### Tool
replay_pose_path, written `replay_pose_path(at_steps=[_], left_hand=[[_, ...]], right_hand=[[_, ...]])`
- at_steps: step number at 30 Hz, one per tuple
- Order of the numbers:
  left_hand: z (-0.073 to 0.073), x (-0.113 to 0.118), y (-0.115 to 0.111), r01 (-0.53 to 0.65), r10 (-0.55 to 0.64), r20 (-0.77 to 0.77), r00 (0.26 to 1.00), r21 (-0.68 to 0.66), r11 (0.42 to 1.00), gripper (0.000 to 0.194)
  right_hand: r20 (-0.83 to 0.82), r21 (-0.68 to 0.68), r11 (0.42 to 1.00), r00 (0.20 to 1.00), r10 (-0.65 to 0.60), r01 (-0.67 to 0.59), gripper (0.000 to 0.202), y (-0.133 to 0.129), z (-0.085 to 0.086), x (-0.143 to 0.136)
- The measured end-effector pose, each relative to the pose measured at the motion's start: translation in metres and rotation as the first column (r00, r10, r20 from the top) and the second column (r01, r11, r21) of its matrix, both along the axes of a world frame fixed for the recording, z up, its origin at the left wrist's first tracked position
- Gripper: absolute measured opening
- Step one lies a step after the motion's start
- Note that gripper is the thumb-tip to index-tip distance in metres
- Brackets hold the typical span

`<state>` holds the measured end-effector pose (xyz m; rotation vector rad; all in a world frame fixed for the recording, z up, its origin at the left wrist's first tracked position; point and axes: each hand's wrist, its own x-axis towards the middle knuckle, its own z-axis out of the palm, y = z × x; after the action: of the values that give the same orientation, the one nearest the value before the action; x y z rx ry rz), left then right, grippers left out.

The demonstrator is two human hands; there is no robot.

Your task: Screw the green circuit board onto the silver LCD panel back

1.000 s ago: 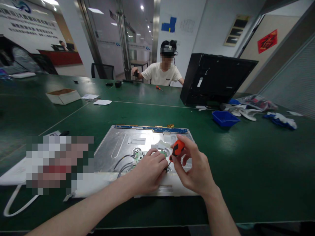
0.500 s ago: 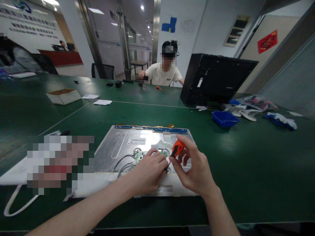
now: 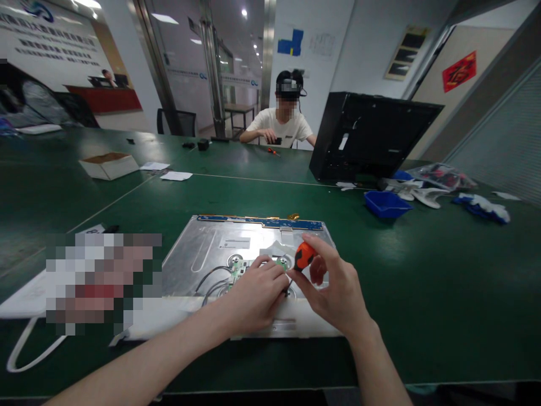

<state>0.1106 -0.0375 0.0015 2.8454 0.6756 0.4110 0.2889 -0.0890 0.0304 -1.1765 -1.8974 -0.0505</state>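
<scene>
A flat display panel (image 3: 182,270) with a bare metal back lies in front of me, its lower part whitish. My right hand (image 3: 338,285) grips an orange and black screwdriver (image 3: 305,257) by the handle between thumb and fingers, its shaft slanting down to the panel. My left hand (image 3: 262,293) is bent over the panel close to the screwdriver's tip; its fingertips, and anything in them, are hidden. Partly under that hand sits a small green circuit board (image 3: 239,269), with dark cables (image 3: 210,274) running off to the left. Along the far edge runs a blue circuit strip (image 3: 262,221).
Left of the panel lies a white bag-like object (image 3: 25,296), partly blurred out. Farther off stand a cardboard box (image 3: 109,166), a blue tray (image 3: 386,204), a large black monitor (image 3: 376,135) and gloves (image 3: 482,207). Across the table (image 3: 422,293) sits a person (image 3: 282,125).
The screwdriver's handle has turned a little in my right hand, with the fingers shifting slightly. My left hand stays put. The person across has brought a raised hand down and inward.
</scene>
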Motion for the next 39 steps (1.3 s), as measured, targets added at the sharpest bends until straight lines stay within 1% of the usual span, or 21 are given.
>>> replay_pose_path(at_steps=[6,9,12,15,18,24,27,31,34,36,39], left_hand=[[-0.0012,0.0001,0.0002,0.006,-0.006,0.011,1.0,0.013,1.0,0.02],[-0.0016,-0.0001,0.0004,0.008,-0.008,0.019,1.0,0.014,1.0,0.02],[-0.0013,-0.0001,0.0003,0.006,-0.006,0.015,1.0,0.009,1.0,0.018],[-0.0013,0.0,0.0,-0.002,0.002,0.011,1.0,0.005,1.0,0.017],[-0.0017,0.0001,-0.0001,-0.003,0.003,0.014,1.0,0.013,1.0,0.016],[0.0,0.0006,-0.0001,0.004,-0.004,0.006,1.0,0.005,1.0,0.018],[0.0005,0.0004,-0.0003,0.002,-0.002,0.009,1.0,0.011,1.0,0.019],[-0.0001,-0.0003,-0.0002,0.007,-0.008,0.017,1.0,0.014,1.0,0.018],[-0.001,-0.0008,0.0,0.008,-0.009,0.026,1.0,0.011,1.0,0.017],[-0.0015,-0.0008,0.0001,0.004,-0.005,0.028,1.0,0.011,1.0,0.015],[-0.0018,-0.0002,0.0001,0.004,-0.004,0.023,1.0,0.013,1.0,0.016]], right_hand=[[-0.049,-0.039,0.998,0.997,0.051,-0.053,0.06,-0.0024,0.0012,-0.0015],[-0.047,-0.036,0.999,0.999,0.018,-0.019,0.06,-0.0016,0.0,-0.0014],[-0.002,0.005,1.0,1.0,-0.023,0.023,0.056,-0.0003,-0.0009,-0.0008],[0.037,0.042,0.999,0.999,-0.029,0.028,0.054,0.0004,-0.001,-0.0005],[0.03,0.034,0.999,1.0,-0.007,0.006,0.057,-0.0002,-0.0006,-0.0008],[-0.047,-0.046,0.996,0.996,0.075,-0.077,0.064,-0.0024,0.0008,-0.0017],[-0.048,-0.055,0.997,0.997,0.052,-0.055,0.065,-0.0021,0.0009,-0.0016],[-0.01,-0.005,1.0,1.0,-0.001,0.001,0.056,-0.0002,-0.001,-0.001],[0.016,0.023,1.0,1.0,-0.021,0.02,0.053,0.0009,-0.0022,-0.0006],[0.023,0.023,1.0,1.0,-0.017,0.016,0.054,0.0007,-0.0019,-0.0005],[0.01,-0.01,1.0,1.0,0.023,-0.023,0.058,-0.001,-0.0002,-0.0009]])
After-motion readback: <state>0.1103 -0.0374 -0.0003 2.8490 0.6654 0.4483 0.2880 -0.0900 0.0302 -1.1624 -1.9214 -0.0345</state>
